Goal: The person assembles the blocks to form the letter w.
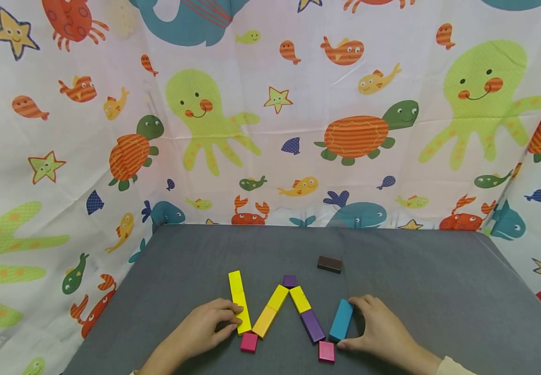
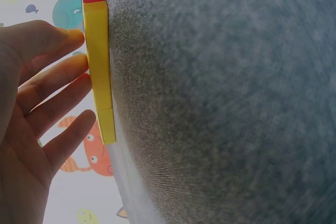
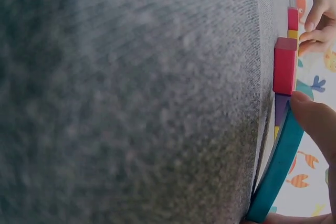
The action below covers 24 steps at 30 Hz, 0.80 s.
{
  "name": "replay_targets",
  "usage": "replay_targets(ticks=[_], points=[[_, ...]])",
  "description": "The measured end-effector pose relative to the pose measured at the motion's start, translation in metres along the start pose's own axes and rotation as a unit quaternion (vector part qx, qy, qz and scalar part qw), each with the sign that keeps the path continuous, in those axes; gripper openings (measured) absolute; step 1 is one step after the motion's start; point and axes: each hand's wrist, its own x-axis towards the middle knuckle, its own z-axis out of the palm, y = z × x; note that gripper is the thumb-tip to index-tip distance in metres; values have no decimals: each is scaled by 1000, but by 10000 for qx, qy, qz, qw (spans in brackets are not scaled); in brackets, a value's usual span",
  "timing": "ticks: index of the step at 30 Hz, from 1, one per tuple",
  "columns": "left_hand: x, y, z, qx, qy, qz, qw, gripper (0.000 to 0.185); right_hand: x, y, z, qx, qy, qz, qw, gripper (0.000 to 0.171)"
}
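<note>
The left hand (image 1: pixel 205 328) is lying on the grey table (image 1: pixel 439 291), its straight fingertips touching the left side of the long yellow bar (image 1: pixel 240 302). A pink block (image 1: pixel 249 342) is sitting just near of that bar. To the right, the right hand (image 1: pixel 383 330) is gripping the teal block (image 1: pixel 341 320) between thumb and fingers, beside the purple block (image 1: pixel 312 325). A brown block (image 1: pixel 329 264) is lying farther back.

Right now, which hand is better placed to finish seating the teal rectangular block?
Right, probably. The right hand already holds the teal rectangular block between thumb and fingers, beside the purple rectangular block. The left hand rests its fingertips against the yellow rectangular block on the pattern's far side.
</note>
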Motion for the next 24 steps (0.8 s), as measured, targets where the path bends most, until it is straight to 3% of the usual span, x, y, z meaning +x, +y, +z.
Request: replay_targets(ticks=[17,24], points=[[-1,-1,1,-16,45,87,10000,15,-1,1,3,-132,24,-121,9998,113],[0,-1,1,-30,20,61,10000,15,-2,5,2,107,94,-275,9995,103]])
